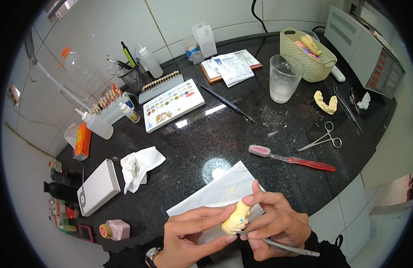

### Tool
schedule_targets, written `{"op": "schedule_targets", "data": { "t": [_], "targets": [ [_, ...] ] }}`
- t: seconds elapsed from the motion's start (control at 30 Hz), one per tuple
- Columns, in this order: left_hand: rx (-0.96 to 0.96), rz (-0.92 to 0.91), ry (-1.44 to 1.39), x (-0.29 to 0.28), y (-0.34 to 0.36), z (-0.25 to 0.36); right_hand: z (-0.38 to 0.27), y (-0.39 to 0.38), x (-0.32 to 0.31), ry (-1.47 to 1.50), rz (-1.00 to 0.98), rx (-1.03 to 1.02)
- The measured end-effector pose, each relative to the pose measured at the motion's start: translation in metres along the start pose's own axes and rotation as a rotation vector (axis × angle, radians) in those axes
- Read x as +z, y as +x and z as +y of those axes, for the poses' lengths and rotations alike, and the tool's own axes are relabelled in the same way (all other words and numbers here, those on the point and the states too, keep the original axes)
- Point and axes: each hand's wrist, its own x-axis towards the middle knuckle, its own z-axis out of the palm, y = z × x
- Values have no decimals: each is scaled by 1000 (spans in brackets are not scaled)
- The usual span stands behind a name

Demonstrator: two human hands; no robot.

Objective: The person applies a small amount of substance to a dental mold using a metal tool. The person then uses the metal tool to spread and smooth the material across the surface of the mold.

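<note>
While your left hand (184, 230) grips the cast (237, 219) low in the view, your right hand (280, 219) is closed on a metal tool (293, 248), its tip at the cast's lower end. Both hands are above a sheet of white paper (202, 203) with yellow crumbs on it. Just beyond them a red toothbrush (300, 161) lies on the tabletop (193, 145), with forceps (317, 143), tweezers (347, 110) and a horseshoe-shaped cast (322, 106) farther to your right, near a cloudy glass (284, 80) and a woven basket (298, 62). Ahead of you lie a dark brush (226, 102), a palette (177, 107) and some slips (233, 71); to your left stand a mesh cup (133, 78), squeeze bottles (98, 125) and an orange tissue box (83, 142), with a crumpled tissue (141, 167), a white box (99, 187) and a jar (117, 230) nearer you. Black, speckled and glossy, the tabletop curves along its right edge and throws back light in bright patches. White tiles line the wall (233, 13) behind, a grey machine (360, 42) stands at the far right, and pale tiles cover the floor (351, 201).
</note>
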Motion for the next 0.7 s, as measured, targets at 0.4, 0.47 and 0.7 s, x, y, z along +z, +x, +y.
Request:
{"op": "schedule_targets", "data": {
  "t": [0.4, 0.47, 0.7],
  "targets": [
    [-20, 5, 26, 0, -2, 1, -2, 2, -4, 7, -10, 6],
    [-21, 15, 12, 0, -2, 0, -1, 1, -3, 1, -4, 16],
    [11, -18, 34, -2, -2, 1, -1, 1, -6, 81, -21, 12]
  ]
}}
